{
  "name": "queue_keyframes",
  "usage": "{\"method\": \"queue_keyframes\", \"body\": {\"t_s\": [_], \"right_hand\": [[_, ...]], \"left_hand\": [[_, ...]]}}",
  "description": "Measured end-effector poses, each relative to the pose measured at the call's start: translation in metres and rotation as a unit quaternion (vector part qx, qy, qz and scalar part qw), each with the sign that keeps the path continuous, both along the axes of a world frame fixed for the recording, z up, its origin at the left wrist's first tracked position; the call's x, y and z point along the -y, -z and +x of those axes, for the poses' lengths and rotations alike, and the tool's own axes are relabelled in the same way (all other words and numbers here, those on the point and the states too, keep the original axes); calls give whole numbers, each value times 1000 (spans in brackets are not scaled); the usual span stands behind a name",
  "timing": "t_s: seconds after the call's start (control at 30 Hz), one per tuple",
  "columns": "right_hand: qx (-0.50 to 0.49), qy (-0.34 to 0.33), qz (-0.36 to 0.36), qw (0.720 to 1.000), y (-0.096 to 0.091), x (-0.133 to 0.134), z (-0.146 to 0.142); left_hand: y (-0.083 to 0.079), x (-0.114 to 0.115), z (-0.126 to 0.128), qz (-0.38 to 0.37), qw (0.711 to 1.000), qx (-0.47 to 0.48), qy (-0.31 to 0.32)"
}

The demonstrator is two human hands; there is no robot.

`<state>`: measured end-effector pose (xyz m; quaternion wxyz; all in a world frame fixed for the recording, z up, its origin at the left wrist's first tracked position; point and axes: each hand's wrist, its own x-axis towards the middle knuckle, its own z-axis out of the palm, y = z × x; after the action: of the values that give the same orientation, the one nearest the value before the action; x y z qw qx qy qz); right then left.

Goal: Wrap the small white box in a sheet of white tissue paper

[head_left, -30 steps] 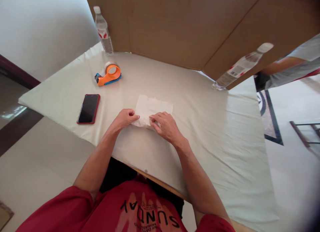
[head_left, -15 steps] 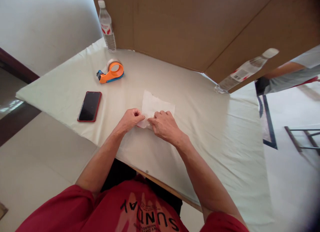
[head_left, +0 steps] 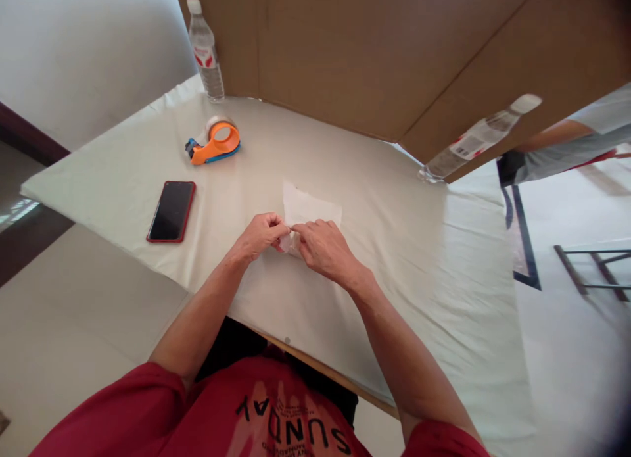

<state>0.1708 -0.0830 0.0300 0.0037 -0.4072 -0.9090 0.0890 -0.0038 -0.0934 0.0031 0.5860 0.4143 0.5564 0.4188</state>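
Note:
A white sheet of thin paper point(head_left: 313, 206) lies on the cloth, its far part spread flat and its near edge creased between my hands. My left hand point(head_left: 263, 235) is closed at the paper's near-left part, with thumb and forefinger pinched on it. Against the near side of the sheet, my right hand point(head_left: 323, 246) is curled, its forefinger reaching to the left thumb tip. Something small and pale shows under the right fingers; what it is I cannot make out.
A red-cased phone point(head_left: 171, 211) and an orange and blue tape dispenser point(head_left: 217, 141) lie to the left. Two water bottles point(head_left: 207, 59) stand by a tall cardboard panel point(head_left: 335, 56). Beyond it, at right, a person's arm point(head_left: 557, 136) shows. Pale cloth point(head_left: 394, 273) covers the table.
The right forefinger has moved up and left to meet the left thumb. The paper's near-left corner is now more folded and hidden by the left hand. The view has shifted slightly.

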Motion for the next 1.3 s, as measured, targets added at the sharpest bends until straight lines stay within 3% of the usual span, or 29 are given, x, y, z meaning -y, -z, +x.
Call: {"method": "queue_keyframes", "body": {"t_s": [0.27, 0.43, 0.6, 0.83, 1.03, 1.2, 1.3], "right_hand": [[-163, 74, -59, 982, 5, 13, 16], [-211, 92, -74, 970, 9, 19, 24], [-257, 108, -73, 958, 15, 19, 25], [-304, 96, -35, 947, 24, 15, 30], [-293, 152, 14, 944, 28, 6, 48], [-257, 183, -35, 948, 37, 8, 67], [-266, 233, -71, 933, 44, 13, 76]], "left_hand": [[-4, -2, 12, 53, 990, -122, 53], [-20, 4, 14, 89, 958, -224, 153], [-22, 6, 12, 175, 917, -302, 193], [-3, 10, 20, 270, 839, -436, 182], [16, 6, 17, 426, 779, -437, 145], [29, 5, 20, 476, 776, -399, 109], [37, 4, 23, 492, 777, -383, 84]]}}
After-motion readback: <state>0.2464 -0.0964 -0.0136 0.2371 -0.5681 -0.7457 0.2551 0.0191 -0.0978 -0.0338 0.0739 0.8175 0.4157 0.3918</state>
